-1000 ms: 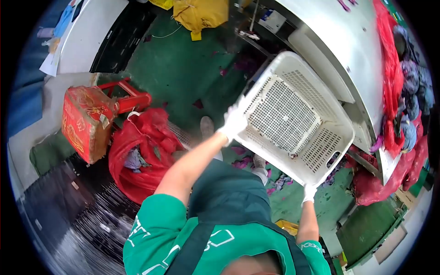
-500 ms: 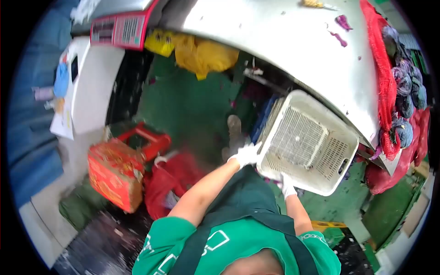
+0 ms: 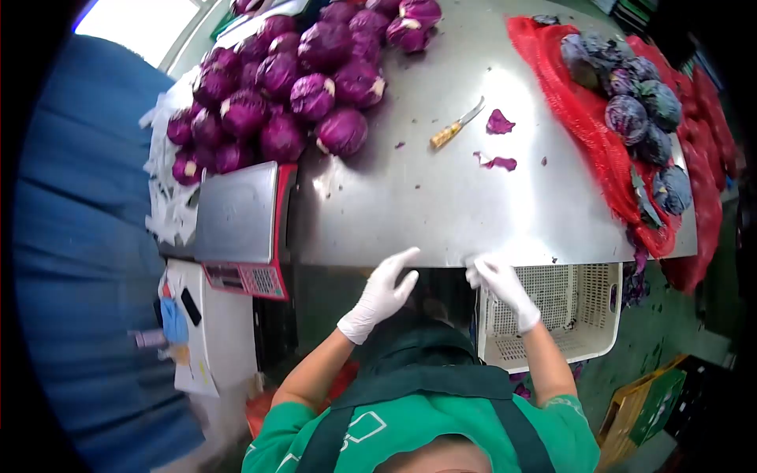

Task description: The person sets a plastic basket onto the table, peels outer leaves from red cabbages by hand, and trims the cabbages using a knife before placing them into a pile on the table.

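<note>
My left hand (image 3: 381, 296), in a white glove, is at the near edge of the steel table (image 3: 378, 225), its thumb and fingers apart and holding nothing. My right hand (image 3: 505, 293), also gloved, is at the same edge with its fingers reaching forward, slightly bent, and nothing visible in them. Below it, partly under the table, is a white plastic crate (image 3: 595, 347), its far end hidden by the tabletop. A knife (image 3: 448, 135) with a yellowish handle lies on the table, near purple leaf scraps (image 3: 499, 122).
Trimmed red cabbages (image 3: 325, 47) are heaped at the back left, behind a red scale (image 3: 236, 217). Untrimmed cabbages (image 3: 627, 118) lie on a red mesh bag (image 3: 583, 150) at right. A white stand (image 3: 213, 315) and blue curtain (image 3: 87, 236) are on the left.
Both hands have let go of the white crate, which is now further under the table edge. The hands have risen to the edge, and the view has tilted up to the tabletop.
</note>
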`<state>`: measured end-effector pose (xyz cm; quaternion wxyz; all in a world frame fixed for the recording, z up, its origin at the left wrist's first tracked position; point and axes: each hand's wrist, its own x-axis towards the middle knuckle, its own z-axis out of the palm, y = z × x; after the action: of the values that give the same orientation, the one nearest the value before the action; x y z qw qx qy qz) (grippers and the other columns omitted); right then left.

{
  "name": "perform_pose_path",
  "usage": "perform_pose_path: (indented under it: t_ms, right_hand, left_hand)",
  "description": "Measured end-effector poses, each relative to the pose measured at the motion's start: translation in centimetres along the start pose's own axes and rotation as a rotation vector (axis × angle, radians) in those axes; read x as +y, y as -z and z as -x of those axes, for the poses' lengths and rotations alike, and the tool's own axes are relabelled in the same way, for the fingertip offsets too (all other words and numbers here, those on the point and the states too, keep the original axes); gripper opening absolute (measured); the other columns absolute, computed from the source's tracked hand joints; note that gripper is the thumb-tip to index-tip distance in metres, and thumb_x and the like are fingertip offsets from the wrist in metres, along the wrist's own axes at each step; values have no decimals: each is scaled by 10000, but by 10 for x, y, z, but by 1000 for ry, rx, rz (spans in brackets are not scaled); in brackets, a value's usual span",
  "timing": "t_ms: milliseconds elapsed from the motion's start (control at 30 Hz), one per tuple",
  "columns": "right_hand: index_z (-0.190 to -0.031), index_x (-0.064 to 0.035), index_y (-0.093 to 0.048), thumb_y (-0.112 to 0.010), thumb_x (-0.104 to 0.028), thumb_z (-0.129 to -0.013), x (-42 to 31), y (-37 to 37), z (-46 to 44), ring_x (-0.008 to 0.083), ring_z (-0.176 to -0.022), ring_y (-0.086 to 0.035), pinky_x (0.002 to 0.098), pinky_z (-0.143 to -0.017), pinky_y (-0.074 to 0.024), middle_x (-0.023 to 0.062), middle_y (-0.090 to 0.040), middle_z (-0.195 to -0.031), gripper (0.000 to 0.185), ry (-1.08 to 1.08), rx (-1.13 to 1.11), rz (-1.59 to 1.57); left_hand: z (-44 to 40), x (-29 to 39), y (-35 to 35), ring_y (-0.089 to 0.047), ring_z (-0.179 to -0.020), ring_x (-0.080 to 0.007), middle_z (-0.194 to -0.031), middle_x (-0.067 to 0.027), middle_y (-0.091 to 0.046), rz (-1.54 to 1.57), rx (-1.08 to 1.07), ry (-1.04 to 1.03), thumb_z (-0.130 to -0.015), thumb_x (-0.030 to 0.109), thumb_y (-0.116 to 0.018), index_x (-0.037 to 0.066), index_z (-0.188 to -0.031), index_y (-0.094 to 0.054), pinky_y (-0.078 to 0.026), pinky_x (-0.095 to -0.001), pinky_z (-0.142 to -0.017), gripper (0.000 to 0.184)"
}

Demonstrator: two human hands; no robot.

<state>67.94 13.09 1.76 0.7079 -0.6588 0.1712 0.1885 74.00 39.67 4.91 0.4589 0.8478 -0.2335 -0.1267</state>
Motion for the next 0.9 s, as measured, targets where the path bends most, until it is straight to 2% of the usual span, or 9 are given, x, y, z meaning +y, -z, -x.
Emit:
perform_pose_path:
  t_ms: [133, 200, 367, 533, 667, 733, 800, 867, 900]
  right_hand:
    - [-1171, -91, -651, -516, -321, -975, -57, -7, -143, 257, -854, -655, 384, -762, -510, 140, -671, -919, 331, 629, 502, 500]
    - [-1270, -141, -601, -512, -400, -955, -115, -13, -178, 314, -983, -642, 428, -835, -505, 162, -654, -1078, 417, 310, 571, 822]
    - [-1220, -124, -563, -550, -430, -922, -129, -17, -258, 398, -949, -641, 461, -802, -530, 219, -569, -1157, 427, 122, 615, 1106]
    - [-1072, -65, -574, -584, -253, -908, -99, -3, -207, 395, -912, -612, 450, -807, -518, 211, -593, -1064, 249, 239, 744, 843]
    - [-1237, -93, -563, -602, -125, -914, -55, 20, -104, 270, -874, -620, 356, -780, -510, 155, -599, -1000, 326, 382, 1080, 457]
    - [-1317, -91, -534, -632, -111, -905, -19, 41, -58, 194, -870, -617, 316, -784, -506, 122, -617, -1012, 424, 345, 1207, -16]
    - [-1335, -68, -522, -653, -95, -889, 16, 78, -5, 146, -867, -597, 289, -793, -495, 82, -627, -1002, 466, 137, 1326, -43]
    - [-1289, -33, -551, -667, -80, -865, 6, 96, 39, 120, -836, -569, 278, -790, -486, 42, -604, -930, 442, 309, 1576, -55]
    - [-1256, -28, -569, -660, -74, -862, 15, 116, 52, 111, -815, -554, 270, -786, -480, 23, -582, -909, 407, 288, 1642, -45]
  left_hand:
    - [-71, -30, 28, -398, -1327, -393, -1411, -240, -420, -246, 197, -97, -879, 133, -654, 6, -1410, -385, -340, -429, -1102, 608]
    - [-107, -47, 30, -342, -1358, -418, -1462, -276, -324, -291, 244, -97, -876, 153, -662, 9, -1439, -334, -321, -435, -1114, 667]
    - [-168, -89, 15, -134, -1431, -471, -1496, -349, -209, -497, 212, 43, -862, 487, -633, -40, -1496, -179, -151, -537, -1162, 941]
    - [-253, -76, -16, -196, -1415, -460, -1489, -346, -237, -545, 224, -64, -905, 487, -562, -77, -1480, -177, -143, -497, -1176, 893]
    - [-349, -54, -69, -296, -1384, -412, -1463, -290, -341, -254, 90, -325, -904, 398, -597, -58, -1476, -206, -225, -446, -1162, 829]
    - [-361, -24, -109, -384, -1326, -395, -1387, -253, -455, -157, 111, -424, -915, 375, -589, 3, -1466, -297, -309, -441, -1110, 726]
    - [-354, 21, -150, -538, -1118, -398, -1385, -246, -461, -54, -327, -454, -920, 289, -597, 91, -1481, -325, -442, -442, -963, 654]
    - [-317, 61, -206, -524, -1158, -388, -1147, -215, -614, 144, -686, -483, -886, 339, -631, 114, -1401, -455, -408, -480, -990, 589]
    - [-287, 72, -234, -505, -1186, -388, -1195, -217, -588, 232, -862, -454, -872, 339, -645, 109, -1408, -442, -401, -471, -1004, 617]
